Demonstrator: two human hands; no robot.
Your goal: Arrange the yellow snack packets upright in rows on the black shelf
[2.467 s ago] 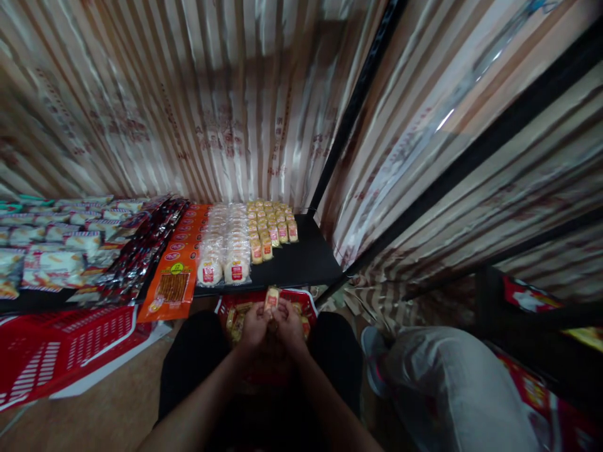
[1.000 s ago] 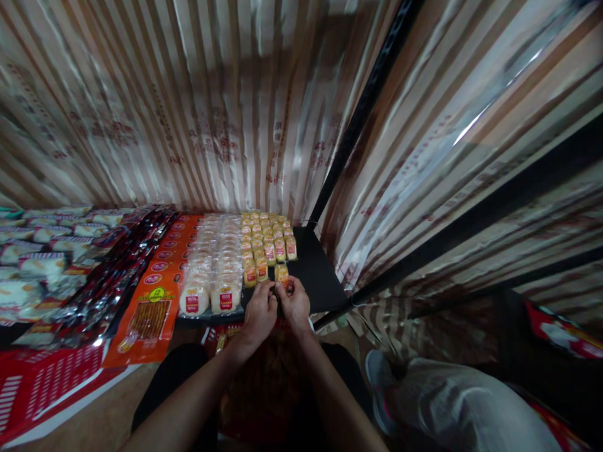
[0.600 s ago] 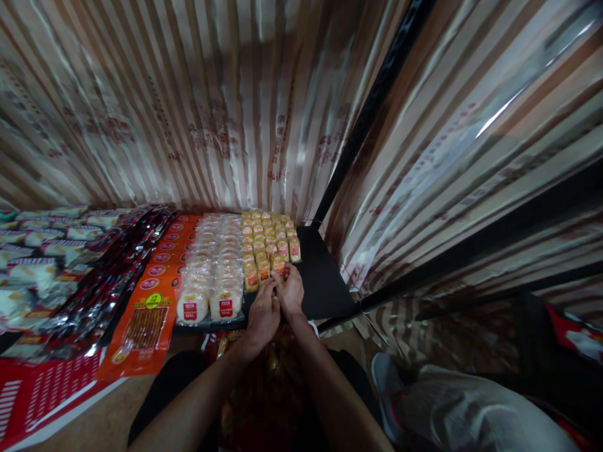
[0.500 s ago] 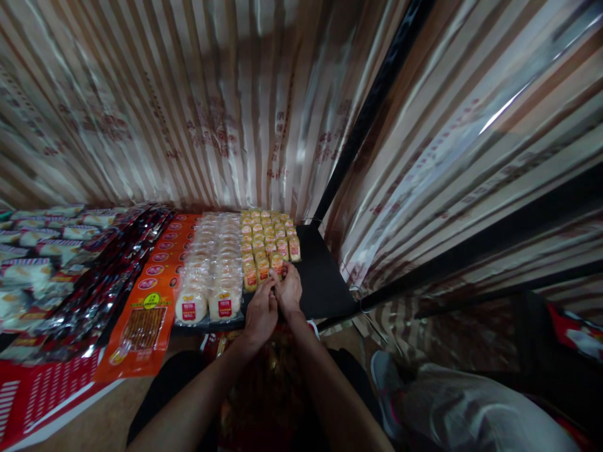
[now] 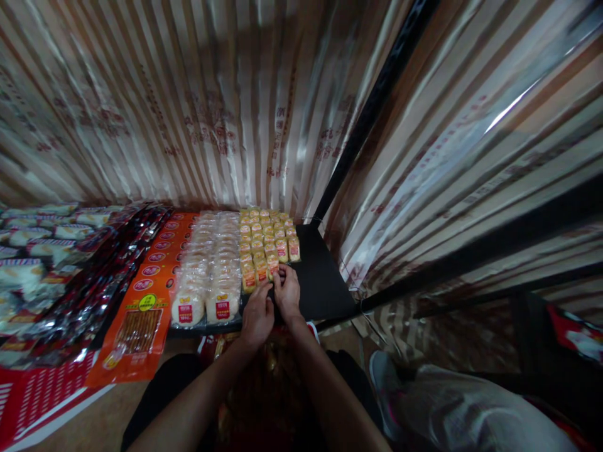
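Observation:
Small yellow snack packets [image 5: 257, 235] with red-and-white labels stand in close rows on a black shelf. At the front of the third row is one yellow snack packet [image 5: 272, 263]. My right hand [image 5: 288, 294] has its bent fingers against the right side of that packet. Just below the front packets, my left hand [image 5: 257, 317] has its fingers extended, the tips near or touching their lower edge, and the thumb apart. Whether anything is under its fingers is hidden.
Clear-wrapped round white crackers [image 5: 222, 307] stand in two columns to the left. Beyond them lie orange snack packs [image 5: 136, 326], dark shiny packs [image 5: 101, 285] and white-wrapped packs [image 5: 21, 273]. A black post [image 5: 351, 154] rises at the shelf's corner. Another person's leg [image 5: 471, 408] is at lower right.
The front packet has shifted left against its neighbour. My left hand has drawn slightly left and away from my right hand, which now rests at the packet's right side.

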